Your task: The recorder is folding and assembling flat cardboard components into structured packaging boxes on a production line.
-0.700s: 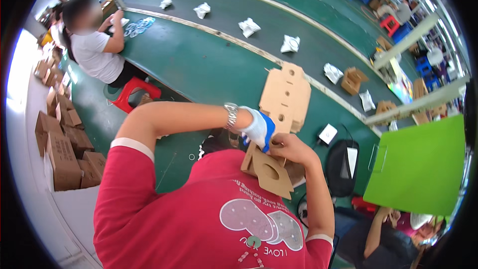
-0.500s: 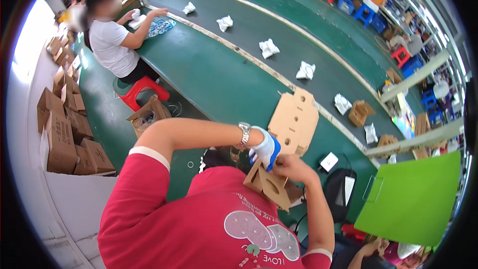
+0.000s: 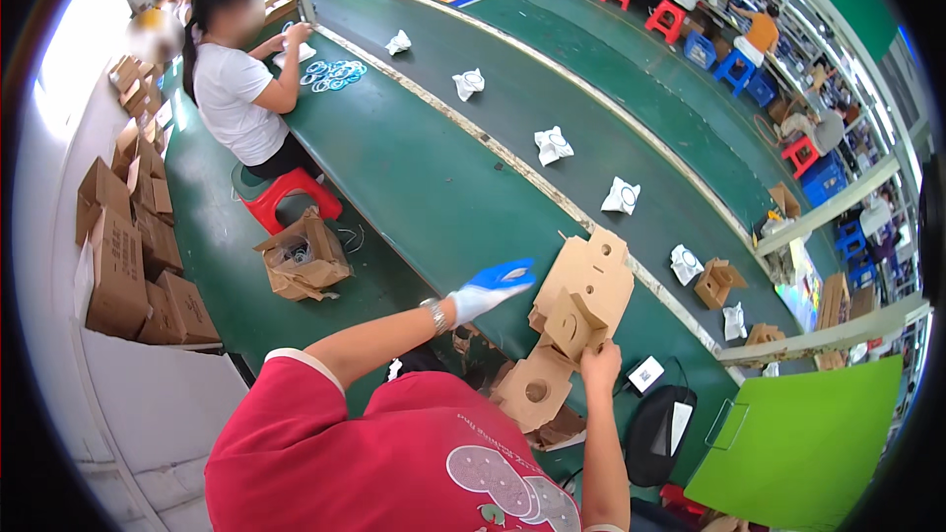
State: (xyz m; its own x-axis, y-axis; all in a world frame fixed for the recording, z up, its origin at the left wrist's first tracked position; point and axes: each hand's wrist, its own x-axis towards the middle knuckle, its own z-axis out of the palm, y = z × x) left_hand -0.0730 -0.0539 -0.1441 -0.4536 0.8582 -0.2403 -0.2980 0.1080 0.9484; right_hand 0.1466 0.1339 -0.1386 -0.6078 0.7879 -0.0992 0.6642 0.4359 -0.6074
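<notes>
My left hand (image 3: 493, 292), in a white and blue glove, is stretched out over the green table with its fingers extended and nothing in it. My bare right hand (image 3: 600, 368) has its fingers closed on the edge of a partly folded brown cardboard box (image 3: 533, 392). One flap of the box has a round hole, and another part stands up. Beyond it lie flat cardboard box blanks (image 3: 604, 270) with small round holes, which the box partly overlaps.
White wrapped bundles (image 3: 621, 197) line the dark conveyor beyond the table. A small white box (image 3: 645, 374) and a black case (image 3: 661, 433) are on my right, near a green panel (image 3: 796, 433). Left, a person sits on a red stool (image 3: 293, 199) behind an open carton (image 3: 304, 254).
My left hand has left the box and moved left, its fingers now stretched out. The box has opened out and moved onto the blanks' near edge, with my right hand still on it.
</notes>
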